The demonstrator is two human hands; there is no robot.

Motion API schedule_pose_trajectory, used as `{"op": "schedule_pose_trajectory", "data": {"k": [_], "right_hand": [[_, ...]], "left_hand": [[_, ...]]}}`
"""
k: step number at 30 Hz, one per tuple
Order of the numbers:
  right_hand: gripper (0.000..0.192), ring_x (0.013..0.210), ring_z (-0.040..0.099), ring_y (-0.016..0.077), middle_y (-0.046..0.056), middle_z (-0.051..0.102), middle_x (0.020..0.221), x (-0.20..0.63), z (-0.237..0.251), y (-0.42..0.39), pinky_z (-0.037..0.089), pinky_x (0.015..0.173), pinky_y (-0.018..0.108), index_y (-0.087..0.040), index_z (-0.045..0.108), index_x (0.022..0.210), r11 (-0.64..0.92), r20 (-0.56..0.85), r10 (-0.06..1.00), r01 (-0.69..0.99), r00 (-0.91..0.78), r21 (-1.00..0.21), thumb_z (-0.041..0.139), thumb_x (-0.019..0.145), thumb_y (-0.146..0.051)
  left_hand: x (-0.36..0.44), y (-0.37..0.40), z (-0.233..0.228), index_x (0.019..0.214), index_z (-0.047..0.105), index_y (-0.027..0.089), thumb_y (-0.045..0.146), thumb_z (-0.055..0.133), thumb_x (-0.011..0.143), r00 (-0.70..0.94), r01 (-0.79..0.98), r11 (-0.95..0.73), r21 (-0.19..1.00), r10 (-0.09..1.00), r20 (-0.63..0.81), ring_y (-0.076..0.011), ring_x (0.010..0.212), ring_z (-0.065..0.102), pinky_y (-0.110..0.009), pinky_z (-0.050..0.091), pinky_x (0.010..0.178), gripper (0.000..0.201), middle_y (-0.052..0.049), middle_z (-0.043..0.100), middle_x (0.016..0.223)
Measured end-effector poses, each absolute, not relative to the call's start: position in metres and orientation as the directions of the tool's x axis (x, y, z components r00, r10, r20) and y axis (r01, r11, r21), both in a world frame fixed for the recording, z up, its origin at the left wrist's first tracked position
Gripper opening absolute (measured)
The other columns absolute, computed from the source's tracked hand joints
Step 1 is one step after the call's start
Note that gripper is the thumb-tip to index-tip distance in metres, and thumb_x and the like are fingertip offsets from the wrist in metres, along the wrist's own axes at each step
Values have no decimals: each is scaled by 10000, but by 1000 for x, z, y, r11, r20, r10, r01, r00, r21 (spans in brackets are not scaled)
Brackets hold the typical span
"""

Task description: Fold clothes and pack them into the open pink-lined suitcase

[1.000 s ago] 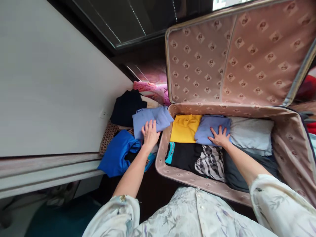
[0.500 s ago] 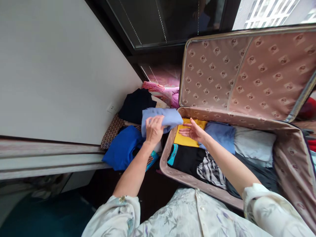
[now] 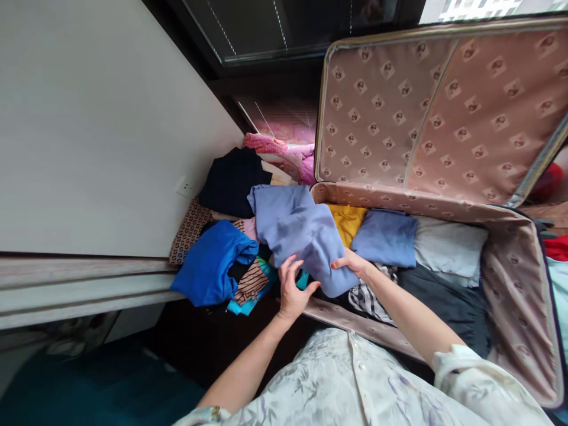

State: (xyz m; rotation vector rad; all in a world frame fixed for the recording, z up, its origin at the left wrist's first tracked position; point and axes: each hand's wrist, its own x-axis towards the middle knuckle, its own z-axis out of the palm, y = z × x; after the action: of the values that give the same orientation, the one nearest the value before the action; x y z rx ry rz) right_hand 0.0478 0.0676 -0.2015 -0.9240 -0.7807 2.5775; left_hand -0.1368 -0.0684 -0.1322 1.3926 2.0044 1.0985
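A periwinkle-blue garment [image 3: 297,225], partly unfolded, stretches from the clothes pile across the suitcase's left end. My right hand [image 3: 352,266] grips its lower right edge, the fingers partly hidden by cloth. Just below the garment's near edge is my left hand [image 3: 295,296], thumb and fingers apart, holding nothing; whether the fingertips touch the cloth I cannot tell. Inside the open suitcase [image 3: 417,349] lie a folded yellow garment [image 3: 348,222], a folded blue one [image 3: 386,236], a light grey one [image 3: 448,245], a dark grey one [image 3: 444,302] and a black-and-white patterned one [image 3: 370,302].
The suitcase lid [image 3: 390,118] stands raised against the window side. Left of the case, a pile holds a bright blue garment [image 3: 217,254], a dark navy one [image 3: 235,180] and a brown patterned piece [image 3: 189,231]. A white wall [image 3: 97,130] with a socket [image 3: 185,186] borders the left.
The periwinkle garment has gone from a folded bundle to spread out toward me. My left hand has let go and moved right and down; my right hand has taken hold of its edge.
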Motion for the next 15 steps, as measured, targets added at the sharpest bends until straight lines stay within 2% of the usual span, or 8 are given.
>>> {"op": "schedule_pose_trajectory", "data": {"k": [2,3,6,8,10,13,15], "right_hand": [[608,802,757,272,43,794,857,48,-197,69,620,785,415,-178,726,993,-793,-482,405,-36,-777,-609,923,419,-228],[601,785,751,256,32,790,845,49,-192,69,618,771,391,-181,728,977,-772,-460,394,-15,-796,-635,923,410,-224],[493,756,726,211,11,777,833,58,-167,69,608,750,332,-175,739,905,-661,-353,368,25,-860,-750,918,452,-249],[402,757,712,198,5,771,833,70,-144,65,602,748,316,-171,744,861,-553,-278,357,38,-892,-833,910,509,-274],[343,774,708,202,1,769,842,86,-120,57,602,767,317,-175,752,847,-461,-225,355,40,-908,-887,896,556,-285],[330,816,718,223,3,772,859,111,-95,44,603,833,341,-189,759,855,-441,-211,353,37,-912,-897,890,563,-271],[376,851,729,245,9,776,870,124,-88,37,600,879,371,-195,755,873,-511,-256,406,14,-878,-859,901,532,-262]], "left_hand": [[-148,-69,-126,1209,649,243,579,798,787,-495,593,184,784,851,174,-378,1348,497,-532,363,1177,559,-179,546,1360],[-155,-66,-120,1198,648,237,628,802,762,-490,624,167,763,844,216,-382,1348,498,-536,351,1187,605,-180,558,1344],[-181,-51,-89,1266,651,228,812,805,594,-303,672,44,739,927,220,-418,1428,428,-545,260,1247,904,-187,568,1414],[-197,-37,-69,1389,612,219,923,676,606,-145,584,-18,812,981,126,-418,1485,371,-534,228,1266,1055,-183,531,1503],[-208,-22,-59,1472,571,209,971,508,691,30,403,-1,915,999,-12,-402,1509,352,-513,231,1269,1093,-173,499,1554],[-199,-7,-74,1381,667,172,1016,392,698,308,106,230,967,917,-252,-414,1450,446,-517,322,1226,1120,-186,624,1421],[-175,-1,-99,1221,754,153,1056,444,605,330,-50,464,884,843,-424,-449,1323,567,-553,443,1121,1136,-189,741,1186]]}}
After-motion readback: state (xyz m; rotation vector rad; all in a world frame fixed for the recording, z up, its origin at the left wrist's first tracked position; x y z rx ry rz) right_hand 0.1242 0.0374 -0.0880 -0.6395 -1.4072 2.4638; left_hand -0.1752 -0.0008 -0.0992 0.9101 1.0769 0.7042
